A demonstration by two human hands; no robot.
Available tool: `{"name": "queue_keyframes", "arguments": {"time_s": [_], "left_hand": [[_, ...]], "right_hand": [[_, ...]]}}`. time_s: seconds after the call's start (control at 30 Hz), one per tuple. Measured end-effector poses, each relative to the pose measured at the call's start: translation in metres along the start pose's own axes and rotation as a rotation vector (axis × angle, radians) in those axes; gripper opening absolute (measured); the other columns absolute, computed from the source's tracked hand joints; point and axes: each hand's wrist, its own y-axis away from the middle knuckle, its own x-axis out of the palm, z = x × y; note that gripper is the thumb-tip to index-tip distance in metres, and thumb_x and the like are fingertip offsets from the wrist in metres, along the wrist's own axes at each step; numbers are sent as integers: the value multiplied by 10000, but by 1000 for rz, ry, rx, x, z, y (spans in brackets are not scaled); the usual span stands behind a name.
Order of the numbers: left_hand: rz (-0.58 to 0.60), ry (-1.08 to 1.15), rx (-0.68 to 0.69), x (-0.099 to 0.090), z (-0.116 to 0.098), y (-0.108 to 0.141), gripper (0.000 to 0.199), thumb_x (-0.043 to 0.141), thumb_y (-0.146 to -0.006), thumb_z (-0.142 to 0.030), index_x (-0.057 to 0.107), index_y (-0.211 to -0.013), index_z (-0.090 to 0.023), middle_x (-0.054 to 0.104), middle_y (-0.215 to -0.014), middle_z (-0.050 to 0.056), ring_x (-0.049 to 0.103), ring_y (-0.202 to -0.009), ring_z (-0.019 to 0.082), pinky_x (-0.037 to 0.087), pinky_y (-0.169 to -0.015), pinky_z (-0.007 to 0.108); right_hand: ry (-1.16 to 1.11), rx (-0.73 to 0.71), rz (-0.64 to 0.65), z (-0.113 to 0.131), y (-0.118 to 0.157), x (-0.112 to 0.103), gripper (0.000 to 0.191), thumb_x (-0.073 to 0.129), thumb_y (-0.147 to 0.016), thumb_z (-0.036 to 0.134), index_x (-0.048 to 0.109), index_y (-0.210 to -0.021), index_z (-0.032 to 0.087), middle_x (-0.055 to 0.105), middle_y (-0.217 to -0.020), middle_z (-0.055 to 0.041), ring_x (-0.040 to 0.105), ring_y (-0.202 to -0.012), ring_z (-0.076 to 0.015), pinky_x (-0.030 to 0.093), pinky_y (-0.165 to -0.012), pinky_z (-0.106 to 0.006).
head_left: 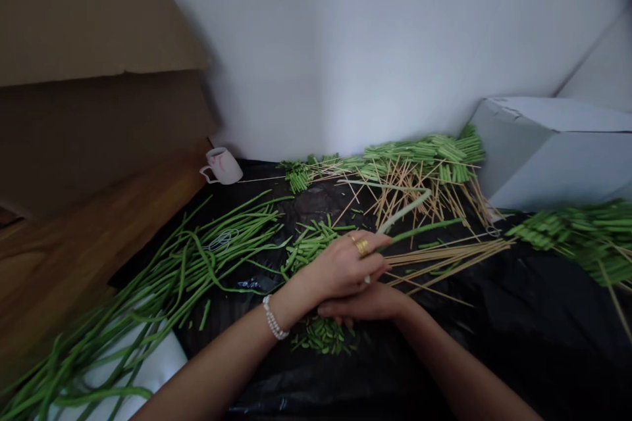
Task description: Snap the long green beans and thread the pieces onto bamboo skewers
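My left hand (353,263), with gold rings and a beaded bracelet, is closed around long green beans. A pale long bean (402,212) with a sharp bend and a greener long bean (427,230) stick out of it to the upper right. My right hand (368,302) is tucked under the left one with its fingers curled; what it grips, if anything, is hidden. Below and around the hands lie short cut bean pieces (323,335), with a heap of longer cut pieces (311,243) just behind. Thin wooden sticks (459,256) lie right of my hands.
Uncut long beans (162,289) spread at the left, partly over a white surface (143,355). A mug (224,166) stands near the wall. Beans threaded on sticks (424,154) are stacked at the back, with more (587,230) at right by a white box (567,151). Cardboard (99,79) rises at left.
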Motion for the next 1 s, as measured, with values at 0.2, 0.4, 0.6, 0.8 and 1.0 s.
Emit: {"name": "queue_keyframes", "arguments": {"time_s": [0.2,0.4,0.6,0.8,1.0], "left_hand": [[-320,344,-464,-2,12,20,181,551,-926,-277,684,-844,-185,708,-1080,95,665,-991,194,528,-888,356],[-423,454,-593,1,16,32,194,547,-924,-275,701,-833,-201,725,-1038,85,661,-990,209,499,-899,374],[-414,567,-619,-14,14,36,205,681,-820,-399,706,-864,-201,708,-1086,97,651,-1028,242,479,-932,375],[-626,739,-838,-33,41,54,543,366,-916,-606,683,-1001,-173,693,-1107,119,665,-906,228,501,-796,338],[-173,668,-828,-38,38,60,553,425,-893,-627,725,-996,-174,684,-957,86,573,-695,169,441,-637,287]], "right_hand": [[-160,-15,262,6,-2,-19,379,599,-848,528,647,-792,157,598,-592,31,498,-423,-62,358,-372,-170],[-515,-88,-239,7,-8,-27,538,545,-809,690,593,-801,154,527,-496,59,390,-339,-45,219,-306,-153],[-699,-142,-491,10,-13,-31,438,688,-734,581,606,-778,153,507,-495,69,359,-339,-40,188,-312,-168],[-684,-192,-679,10,-14,-37,379,690,-720,536,601,-721,167,519,-519,60,375,-353,-49,216,-320,-175],[-575,-193,-794,6,-13,-39,384,685,-738,524,612,-650,158,500,-474,49,386,-352,-53,226,-330,-180]]}}
